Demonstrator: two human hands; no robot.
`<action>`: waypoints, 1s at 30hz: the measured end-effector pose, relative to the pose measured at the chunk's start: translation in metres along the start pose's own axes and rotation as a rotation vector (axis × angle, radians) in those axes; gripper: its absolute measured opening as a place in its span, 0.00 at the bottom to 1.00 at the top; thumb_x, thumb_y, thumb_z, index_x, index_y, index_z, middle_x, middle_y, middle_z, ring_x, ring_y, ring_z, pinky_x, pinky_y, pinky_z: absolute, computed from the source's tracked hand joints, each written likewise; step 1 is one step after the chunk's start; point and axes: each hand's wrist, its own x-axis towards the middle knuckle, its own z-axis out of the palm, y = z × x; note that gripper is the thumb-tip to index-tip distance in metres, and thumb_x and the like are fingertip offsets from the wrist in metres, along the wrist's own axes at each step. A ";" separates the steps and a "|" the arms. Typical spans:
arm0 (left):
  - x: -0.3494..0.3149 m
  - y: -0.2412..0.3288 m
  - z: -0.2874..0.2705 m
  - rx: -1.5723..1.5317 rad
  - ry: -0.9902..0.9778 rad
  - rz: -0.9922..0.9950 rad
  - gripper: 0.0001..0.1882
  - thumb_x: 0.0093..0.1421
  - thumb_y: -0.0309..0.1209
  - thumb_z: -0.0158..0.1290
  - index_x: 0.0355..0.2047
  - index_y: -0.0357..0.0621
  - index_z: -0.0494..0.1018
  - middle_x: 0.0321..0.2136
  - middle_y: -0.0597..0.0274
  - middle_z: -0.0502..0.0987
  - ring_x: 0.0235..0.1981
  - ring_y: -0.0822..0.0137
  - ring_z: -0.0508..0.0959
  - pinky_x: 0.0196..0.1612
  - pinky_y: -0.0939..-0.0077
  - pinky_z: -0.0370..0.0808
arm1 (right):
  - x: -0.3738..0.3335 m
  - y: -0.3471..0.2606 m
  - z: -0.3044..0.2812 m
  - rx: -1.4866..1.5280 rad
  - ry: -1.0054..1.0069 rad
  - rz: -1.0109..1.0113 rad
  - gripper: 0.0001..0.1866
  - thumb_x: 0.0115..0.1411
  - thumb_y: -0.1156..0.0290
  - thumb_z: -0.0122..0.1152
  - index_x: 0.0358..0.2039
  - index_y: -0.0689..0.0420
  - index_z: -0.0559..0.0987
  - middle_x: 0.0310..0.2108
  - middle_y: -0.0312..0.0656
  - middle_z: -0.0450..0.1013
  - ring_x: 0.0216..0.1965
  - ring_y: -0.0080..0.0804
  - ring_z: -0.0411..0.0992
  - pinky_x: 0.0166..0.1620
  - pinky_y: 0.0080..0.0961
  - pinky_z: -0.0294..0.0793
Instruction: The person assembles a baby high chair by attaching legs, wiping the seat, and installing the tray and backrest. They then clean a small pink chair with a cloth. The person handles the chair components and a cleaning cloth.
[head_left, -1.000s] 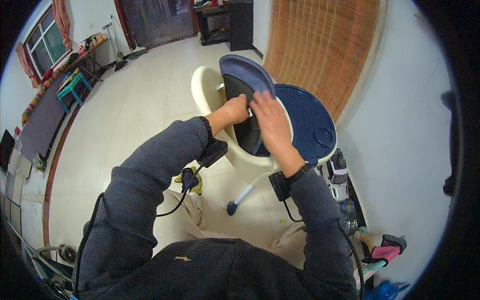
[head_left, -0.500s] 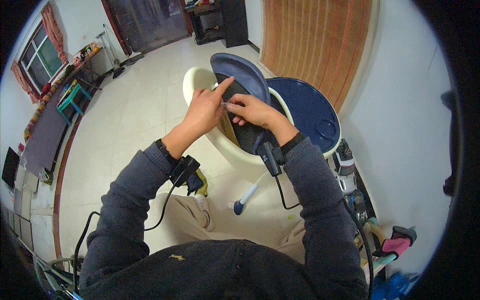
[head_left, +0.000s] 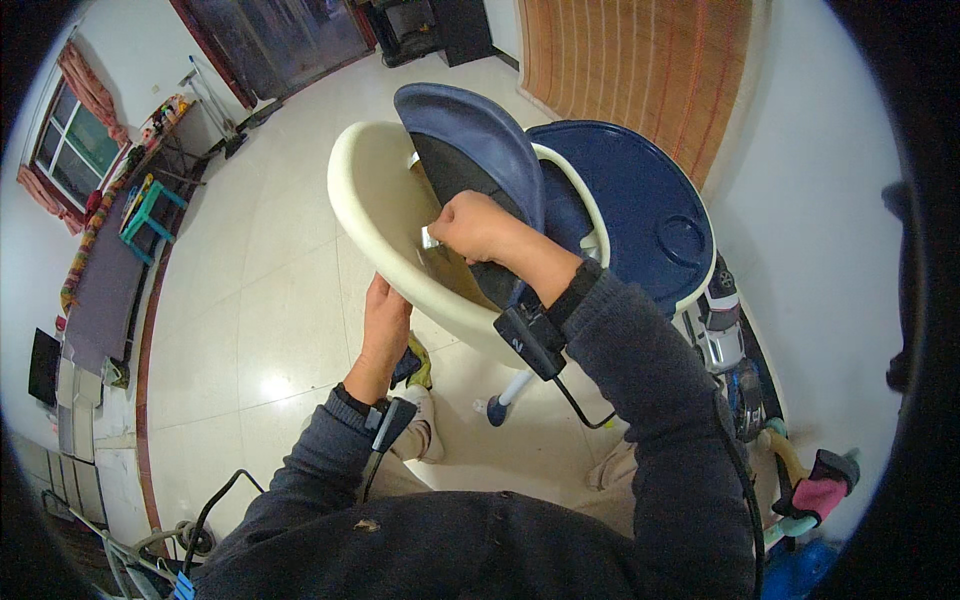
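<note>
A cream seat shell [head_left: 355, 190], which looks like part of a child's high chair, stands before me. Its blue and black padded cushion [head_left: 480, 130] is tipped up, baring the inner wall. Inside the shell my right hand [head_left: 475, 228] is closed in a pinch beside a bright, slot-like spot [head_left: 428, 238]. Whatever its fingertips hold is hidden. Lower down, my left hand [head_left: 385, 325] reaches up against the shell's outer side, below the rim. Its fingertips are partly hidden there, so its grip does not show.
A dark blue tray [head_left: 640, 210] adjoins the shell on the right. Toy vehicles [head_left: 720, 340] line the right wall. A leg of the chair [head_left: 505, 395] ends near my feet. A turquoise stool [head_left: 150, 220] stands far left. Cables hang from devices on my wrists.
My hands were together above the shell, with a small pale thing between them. The left has dropped to the outer side; the right has moved down inside. The view has shifted.
</note>
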 end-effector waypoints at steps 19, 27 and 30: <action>0.002 -0.014 0.001 0.081 0.016 0.017 0.19 0.58 0.28 0.54 0.49 0.39 0.65 0.42 0.63 0.73 0.41 0.72 0.72 0.45 0.77 0.70 | -0.001 0.015 0.031 0.393 -0.097 0.154 0.13 0.58 0.65 0.57 0.25 0.63 0.74 0.19 0.36 0.68 0.14 0.23 0.66 0.17 0.20 0.69; 0.001 -0.014 0.006 0.087 0.044 0.044 0.19 0.57 0.24 0.53 0.49 0.39 0.65 0.41 0.63 0.73 0.41 0.72 0.72 0.44 0.77 0.70 | 0.003 -0.001 0.007 0.129 -0.354 0.090 0.12 0.58 0.66 0.55 0.24 0.62 0.74 0.17 0.34 0.67 0.13 0.20 0.63 0.17 0.19 0.67; 0.002 -0.014 0.007 0.076 0.041 0.058 0.19 0.57 0.23 0.52 0.49 0.39 0.66 0.41 0.63 0.73 0.41 0.72 0.72 0.45 0.77 0.70 | 0.014 -0.009 -0.006 -0.002 -0.542 0.052 0.12 0.58 0.65 0.55 0.23 0.60 0.73 0.15 0.32 0.65 0.12 0.19 0.60 0.17 0.18 0.62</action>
